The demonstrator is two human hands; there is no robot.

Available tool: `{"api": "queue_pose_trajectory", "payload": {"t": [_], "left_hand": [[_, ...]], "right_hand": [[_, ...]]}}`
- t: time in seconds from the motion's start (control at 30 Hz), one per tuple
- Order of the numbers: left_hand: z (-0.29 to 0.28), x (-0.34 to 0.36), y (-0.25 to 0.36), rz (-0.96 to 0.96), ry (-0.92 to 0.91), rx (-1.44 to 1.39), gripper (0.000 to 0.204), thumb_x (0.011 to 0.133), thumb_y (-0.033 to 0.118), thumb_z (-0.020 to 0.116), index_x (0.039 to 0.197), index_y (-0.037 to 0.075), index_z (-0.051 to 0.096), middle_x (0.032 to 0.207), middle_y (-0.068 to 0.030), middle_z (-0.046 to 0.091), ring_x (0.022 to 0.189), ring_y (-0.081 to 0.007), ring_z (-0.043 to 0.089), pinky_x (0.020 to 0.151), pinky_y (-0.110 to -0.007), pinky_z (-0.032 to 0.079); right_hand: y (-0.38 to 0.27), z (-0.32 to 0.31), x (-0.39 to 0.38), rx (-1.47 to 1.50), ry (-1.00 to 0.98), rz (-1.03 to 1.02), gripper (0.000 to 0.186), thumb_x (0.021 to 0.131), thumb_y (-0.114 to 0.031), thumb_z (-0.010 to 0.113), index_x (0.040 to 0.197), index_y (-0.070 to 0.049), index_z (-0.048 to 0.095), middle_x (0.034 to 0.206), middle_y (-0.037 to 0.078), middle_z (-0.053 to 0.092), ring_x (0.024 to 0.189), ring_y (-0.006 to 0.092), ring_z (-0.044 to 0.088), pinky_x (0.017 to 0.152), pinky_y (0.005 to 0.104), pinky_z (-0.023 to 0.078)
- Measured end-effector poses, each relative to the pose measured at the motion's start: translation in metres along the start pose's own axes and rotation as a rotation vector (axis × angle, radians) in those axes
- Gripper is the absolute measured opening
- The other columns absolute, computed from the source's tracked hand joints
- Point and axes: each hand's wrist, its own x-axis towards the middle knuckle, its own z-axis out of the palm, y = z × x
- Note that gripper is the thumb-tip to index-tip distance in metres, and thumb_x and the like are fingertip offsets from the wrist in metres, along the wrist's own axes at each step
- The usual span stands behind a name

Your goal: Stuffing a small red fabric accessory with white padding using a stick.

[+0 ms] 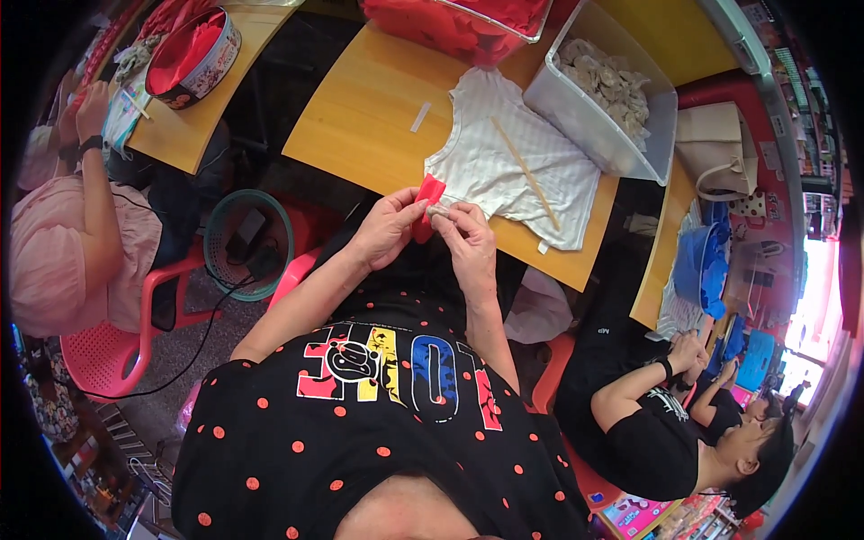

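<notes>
Close to the near edge of the yellow wooden table, my two hands meet in front of my chest. A small piece of red cloth is pinched in my left hand, between thumb and fingers. My right hand is closed with its fingertips on a small pale beige piece against the red cloth; its exact kind is too small to tell. Just beyond my hands lies a white striped garment, spread on the table. Across it rests a thin wooden stick.
A clear bin of beige pieces stands at the garment's far right. Another tub holds red pieces. A white strip lies on the table. Left are a green basket and a person in pink; right, a person in black.
</notes>
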Motion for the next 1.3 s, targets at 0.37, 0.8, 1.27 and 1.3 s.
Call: {"api": "queue_pose_trajectory", "payload": {"t": [0.37, 0.8, 1.27, 1.3], "left_hand": [[0.005, -0.002, 0.002, -0.007, 0.015, 0.147, 0.029, 0.09, 0.012, 0.059, 0.117, 0.001, 0.054, 0.102, -0.0042, 0.061, 0.087, -0.0093, 0.059, 0.076, -0.024, 0.048], [0.019, -0.003, 0.015, -0.175, -0.041, 0.318, 0.038, 0.082, 0.004, 0.067, 0.118, 0.002, 0.055, 0.105, -0.0046, 0.062, 0.091, -0.0113, 0.061, 0.08, -0.027, 0.051], [0.023, 0.004, 0.017, -0.173, -0.026, 0.129, 0.037, 0.083, 0.001, 0.064, 0.117, 0.0, 0.053, 0.108, -0.0081, 0.061, 0.095, -0.0182, 0.063, 0.079, -0.031, 0.055], [0.023, 0.004, 0.019, -0.157, -0.028, 0.124, 0.037, 0.083, 0.001, 0.065, 0.118, 0.0, 0.053, 0.108, -0.0079, 0.061, 0.094, -0.0176, 0.063, 0.079, -0.03, 0.055]], "right_hand": [[0.004, 0.005, -0.003, -0.529, 0.177, -0.231, 0.017, 0.079, -0.002, 0.064, 0.096, -0.002, 0.067, 0.088, 0.009, 0.056, 0.074, 0.0209, 0.055, 0.069, 0.0305, 0.045], [0.009, 0.001, 0.004, -0.077, 0.207, 0.038, 0.017, 0.078, 0.001, 0.062, 0.095, 0.0, 0.061, 0.081, 0.002, 0.056, 0.07, 0.007, 0.051, 0.064, 0.0217, 0.044], [-0.011, -0.015, -0.003, -0.192, 0.216, -0.213, 0.017, 0.082, -0.006, 0.065, 0.099, -0.003, 0.067, 0.092, 0.008, 0.061, 0.075, 0.0151, 0.056, 0.071, 0.0256, 0.047], [-0.011, -0.015, -0.005, -0.174, 0.197, -0.215, 0.018, 0.083, -0.005, 0.064, 0.1, -0.002, 0.066, 0.095, 0.009, 0.06, 0.077, 0.0169, 0.057, 0.073, 0.0272, 0.047]]}}
